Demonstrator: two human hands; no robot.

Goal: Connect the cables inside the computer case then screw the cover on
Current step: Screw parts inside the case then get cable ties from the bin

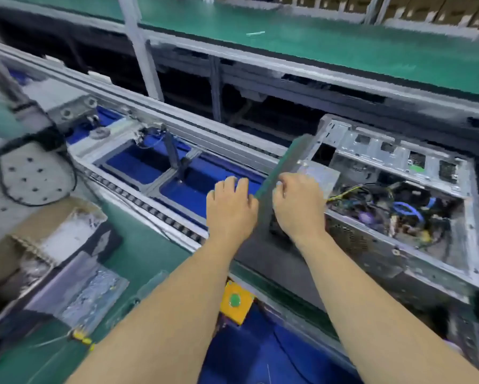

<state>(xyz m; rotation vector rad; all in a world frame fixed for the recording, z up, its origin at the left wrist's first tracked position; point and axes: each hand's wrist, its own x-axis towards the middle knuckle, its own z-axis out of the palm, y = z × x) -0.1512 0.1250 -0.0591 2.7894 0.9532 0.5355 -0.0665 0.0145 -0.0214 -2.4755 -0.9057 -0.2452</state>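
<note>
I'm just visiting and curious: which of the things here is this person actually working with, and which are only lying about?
In use:
- open computer case
- cables inside it
- dark cover panel, gripped by left hand and right hand

Lying about:
- yellow box with green button
- perforated plate
- yellow-handled tool
- plastic bags

Blurred head view, both hands (263,206) gripping tilted panel (281,167), open computer case (399,206) right, cables (393,209) inside

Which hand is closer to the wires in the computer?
The right hand. It is beside the open case with the wires; the left hand is further away.
</note>
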